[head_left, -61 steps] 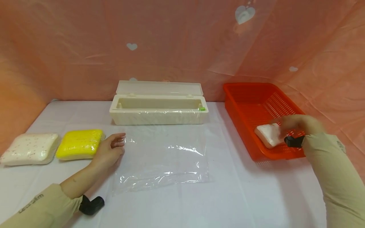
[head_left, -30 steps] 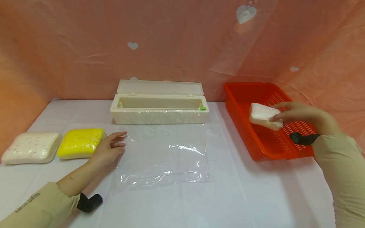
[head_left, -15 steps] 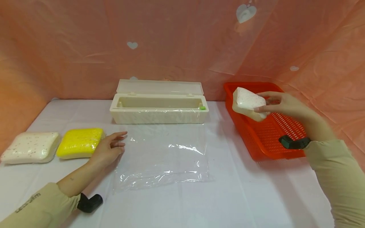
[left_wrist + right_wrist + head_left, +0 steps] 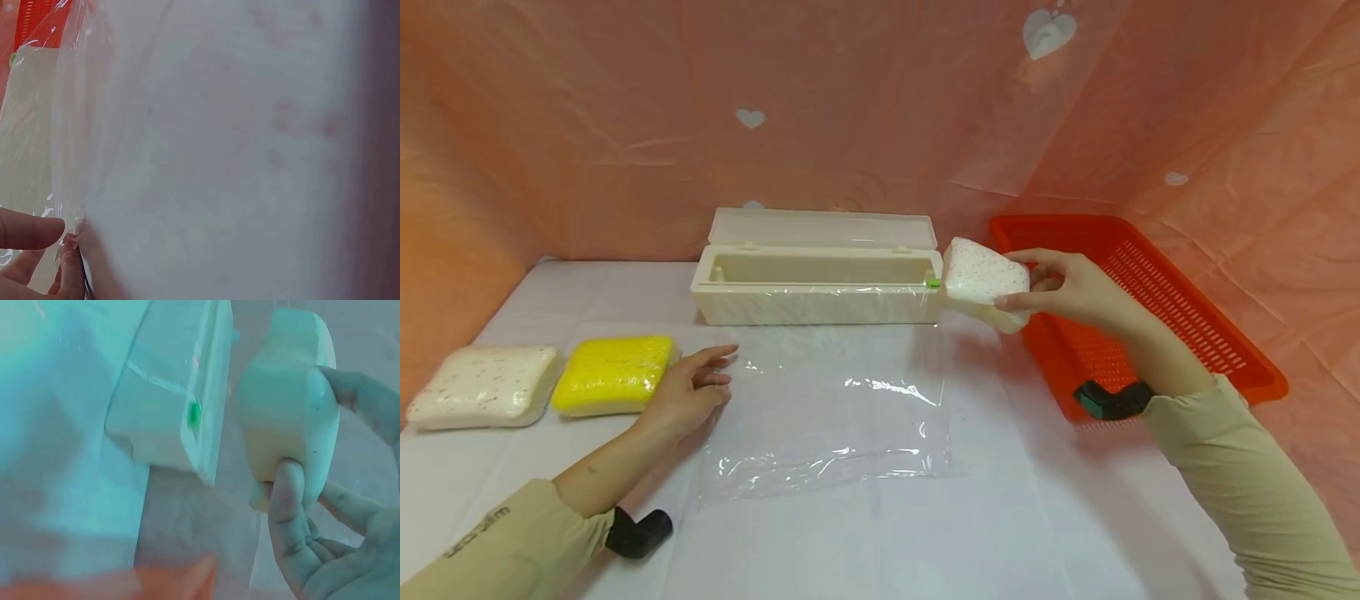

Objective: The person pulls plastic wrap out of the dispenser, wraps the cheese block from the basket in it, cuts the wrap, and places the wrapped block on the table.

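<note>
My right hand (image 4: 1067, 287) grips a white speckled sponge (image 4: 985, 273) by its right end, thumb in front and fingers behind. It hangs above the table, just right of a white cling film dispenser (image 4: 816, 306). In the right wrist view the sponge (image 4: 281, 400) shows a narrow waist and a pale underside. A sheet of clear cling film (image 4: 827, 417) extends from the dispenser onto the table. At the sheet's left edge rests my left hand (image 4: 688, 387), fingers loosely bent. The left wrist view shows its thumb (image 4: 31, 231) beside the film.
To the left lie a yellow sponge (image 4: 613, 375) and a white speckled sponge (image 4: 486, 387), both shiny with wrap. A red perforated basket (image 4: 1045, 358) stands at the right. The dispenser's lid (image 4: 820, 227) is raised, and a green cutter slide (image 4: 932, 283) sits at its right end.
My right hand has lifted the white speckled sponge out of the red basket and carried it left to the dispenser's right end. My left hand has stayed in place.
</note>
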A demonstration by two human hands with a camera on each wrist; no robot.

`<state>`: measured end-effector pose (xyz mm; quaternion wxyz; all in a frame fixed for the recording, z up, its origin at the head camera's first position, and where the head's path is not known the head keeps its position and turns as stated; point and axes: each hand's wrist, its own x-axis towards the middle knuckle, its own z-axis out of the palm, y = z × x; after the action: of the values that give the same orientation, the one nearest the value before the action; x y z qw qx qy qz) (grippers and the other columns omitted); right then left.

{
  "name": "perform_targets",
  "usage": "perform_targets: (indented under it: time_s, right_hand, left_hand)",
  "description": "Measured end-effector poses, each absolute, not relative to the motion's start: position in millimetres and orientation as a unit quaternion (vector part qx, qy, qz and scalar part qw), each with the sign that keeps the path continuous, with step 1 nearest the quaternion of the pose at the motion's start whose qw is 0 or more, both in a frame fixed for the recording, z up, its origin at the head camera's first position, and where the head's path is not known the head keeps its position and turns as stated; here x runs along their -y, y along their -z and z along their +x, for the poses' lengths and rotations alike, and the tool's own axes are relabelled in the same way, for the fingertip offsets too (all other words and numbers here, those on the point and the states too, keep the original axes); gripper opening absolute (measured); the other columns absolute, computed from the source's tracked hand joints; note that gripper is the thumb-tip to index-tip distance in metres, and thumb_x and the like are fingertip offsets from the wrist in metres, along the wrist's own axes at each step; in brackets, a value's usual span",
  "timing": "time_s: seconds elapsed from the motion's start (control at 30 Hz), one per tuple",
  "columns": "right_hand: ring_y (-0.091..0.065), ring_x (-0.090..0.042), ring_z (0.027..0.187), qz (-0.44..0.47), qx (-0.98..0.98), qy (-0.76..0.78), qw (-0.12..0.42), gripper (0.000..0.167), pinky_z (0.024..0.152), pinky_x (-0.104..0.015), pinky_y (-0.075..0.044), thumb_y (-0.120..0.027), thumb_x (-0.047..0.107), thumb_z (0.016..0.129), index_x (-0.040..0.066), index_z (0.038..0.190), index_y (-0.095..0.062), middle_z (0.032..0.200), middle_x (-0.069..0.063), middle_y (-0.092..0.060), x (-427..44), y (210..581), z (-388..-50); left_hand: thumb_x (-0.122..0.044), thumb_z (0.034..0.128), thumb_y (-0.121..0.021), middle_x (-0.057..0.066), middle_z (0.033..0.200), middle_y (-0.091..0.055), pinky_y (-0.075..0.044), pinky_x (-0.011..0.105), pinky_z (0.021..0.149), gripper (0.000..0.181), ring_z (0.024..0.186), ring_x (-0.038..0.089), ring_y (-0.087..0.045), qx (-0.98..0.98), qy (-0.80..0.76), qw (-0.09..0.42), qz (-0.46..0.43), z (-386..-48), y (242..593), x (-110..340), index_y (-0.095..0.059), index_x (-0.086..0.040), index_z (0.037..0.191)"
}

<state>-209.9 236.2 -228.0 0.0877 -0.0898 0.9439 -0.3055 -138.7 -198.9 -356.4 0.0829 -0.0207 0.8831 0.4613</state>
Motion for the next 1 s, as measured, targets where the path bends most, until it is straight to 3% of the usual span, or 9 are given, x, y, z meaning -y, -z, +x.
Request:
perform_targets:
  time_s: [0.5,1.0]
  right_hand:
    - [-0.061,-0.022,0.084,-0.165,-0.913,0.357,0.108,0.064,0.069,-0.026,-0.053,-0.083,0.027,0.074,0.014,0.131,-0.058,0.094,-0.011,-0.062,-173,272,-203]
    - [-0.059,-0.016,0.075,-0.211,-0.902,0.352,0.132,0.062,0.068,-0.026,-0.050,-0.085,0.028,0.070,0.014,0.125,-0.062,0.082,-0.004,-0.062,-127,305,-196]
  left_hand:
    - [0.008,0.0837,-0.061,0.028,0.134,-0.045,-0.047,0.009,0.069,0.064,0.106,0.034,-0.054,-0.883,-0.464,0.077,-0.005,-137,356,201,-0.038,0.001,0.143]
    - [0.009,0.0812,-0.066,0.029,0.138,-0.044,-0.050,0.011,0.074,0.070,0.108,0.037,-0.054,-0.884,-0.460,0.080,0.011,-135,358,203,-0.035,0.005,0.143]
